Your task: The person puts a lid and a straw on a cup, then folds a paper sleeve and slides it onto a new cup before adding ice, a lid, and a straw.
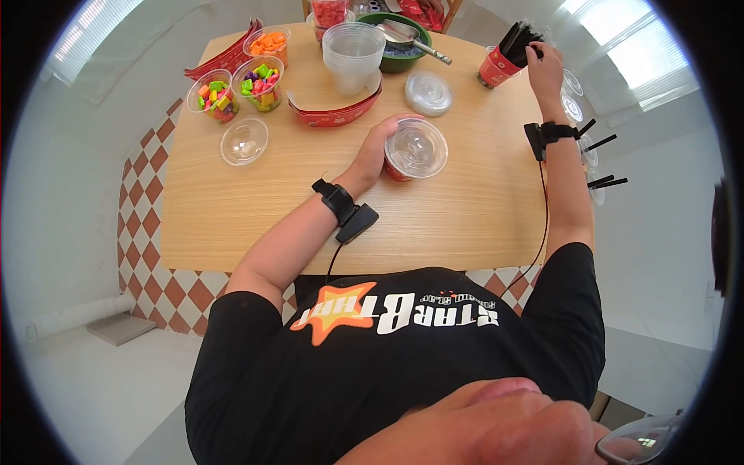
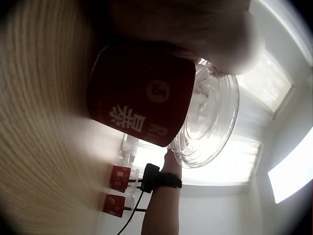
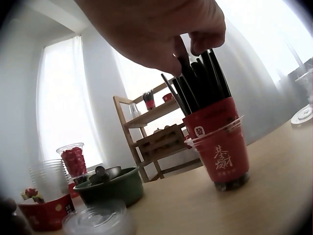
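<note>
My left hand (image 1: 377, 155) curls round the side of a lidded clear cup (image 1: 417, 149) with a red sleeve, standing on the table; the left wrist view shows the sleeve (image 2: 142, 93) and the clear lid (image 2: 210, 117) close up. At the back right, my right hand (image 1: 546, 70) is over a red-sleeved cup (image 1: 497, 68) full of black straws. In the right wrist view the thumb and fingers of that hand (image 3: 171, 34) pinch the tops of black straws (image 3: 198, 83) above the cup (image 3: 222, 152).
Cups of colourful pieces (image 1: 261, 81) stand at the back left, near an empty clear cup (image 1: 244, 142). Stacked clear cups (image 1: 353, 50), a red paper tray (image 1: 337, 116), clear lids (image 1: 428, 94) and a green bowl (image 1: 397, 62) sit behind the held cup. Lidded cups with straws (image 1: 595, 182) line the right edge.
</note>
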The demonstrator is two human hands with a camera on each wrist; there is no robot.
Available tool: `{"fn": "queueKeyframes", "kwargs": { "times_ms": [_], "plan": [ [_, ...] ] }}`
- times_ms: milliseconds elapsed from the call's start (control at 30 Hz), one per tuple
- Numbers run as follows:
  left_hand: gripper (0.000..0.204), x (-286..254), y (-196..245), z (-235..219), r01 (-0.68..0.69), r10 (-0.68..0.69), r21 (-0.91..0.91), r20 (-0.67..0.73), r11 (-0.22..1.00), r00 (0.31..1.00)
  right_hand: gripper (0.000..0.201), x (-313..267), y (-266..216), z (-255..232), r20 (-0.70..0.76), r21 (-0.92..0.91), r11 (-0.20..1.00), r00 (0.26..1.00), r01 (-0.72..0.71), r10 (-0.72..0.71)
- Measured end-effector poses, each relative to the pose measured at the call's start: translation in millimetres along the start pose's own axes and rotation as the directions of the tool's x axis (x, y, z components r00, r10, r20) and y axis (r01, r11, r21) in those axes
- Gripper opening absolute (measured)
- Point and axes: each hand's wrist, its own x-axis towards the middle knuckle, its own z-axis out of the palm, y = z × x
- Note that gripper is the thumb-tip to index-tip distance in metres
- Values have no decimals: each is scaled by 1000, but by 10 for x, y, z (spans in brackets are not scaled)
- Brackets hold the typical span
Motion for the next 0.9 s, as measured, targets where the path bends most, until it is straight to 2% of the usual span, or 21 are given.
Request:
{"fn": "queueKeyframes", "kwargs": {
  "times_ms": [33, 67, 100, 133, 167, 200, 233, 300, 333, 400, 533, 600, 767, 900],
  "plan": [
    [49, -4, -8, -10, 1, -1, -1, -17, 1000, 1000, 31, 73, -79, -90, 0, 108, 992, 998, -64, 65],
    [48, 6, -17, -16, -9, 9, 7, -16, 1000, 1000, 29, 112, -284, -273, -61, 196, 976, 993, -92, 105],
    [47, 12, -24, -19, -19, 19, 14, -16, 1000, 1000, 26, 132, -511, -453, -170, 349, 937, 983, -10, 73],
    [47, 8, -27, -17, -15, 15, 11, -37, 1000, 999, 23, 155, -635, -608, -161, 526, 849, 986, 48, 44],
    [46, 8, -16, 0, -24, 24, 15, -34, 1000, 999, 20, 89, -1030, -889, -195, 631, 766, 981, 127, -2],
    [45, 9, -1, 12, -31, 32, 21, -28, 999, 999, 19, 18, -1209, -1042, -185, 723, 674, 982, 153, -24],
    [45, 1, 12, 25, -21, 22, 18, -36, 1000, 999, 22, -87, -1415, -1214, -152, 700, 698, 986, 153, -64],
    [45, 4, 5, 19, -14, 15, 15, -48, 1000, 999, 21, -342, -1822, -1425, -86, 821, 548, 985, 156, -152],
    [45, 6, 0, 16, -14, 15, 13, -45, 1000, 999, 21, -461, -1956, -1471, -79, 825, 546, 986, 148, -147],
    [45, 11, -6, 8, -20, 22, 24, -45, 1000, 999, 21, -664, -2142, -1499, -48, 865, 465, 954, 188, -296],
    [45, 12, -9, 21, -19, 20, 21, -55, 1000, 998, 19, -972, -2273, -1278, 136, 836, 542, 923, 88, -359],
    [45, -11, 30, 37, -16, 17, 19, -51, 1000, 999, 18, -1103, -2293, -1149, 185, 761, 636, 898, 127, -400],
    [46, -29, 52, 70, -26, 27, 8, -77, 1000, 997, 18, -1331, -2201, -1006, 271, 792, 610, 900, -7, -342],
    [47, -21, 34, 37, -49, 50, 32, -13, 998, 999, 19, -1444, -2127, -1062, 294, 810, 577, 922, -101, -252]
  ]
}}
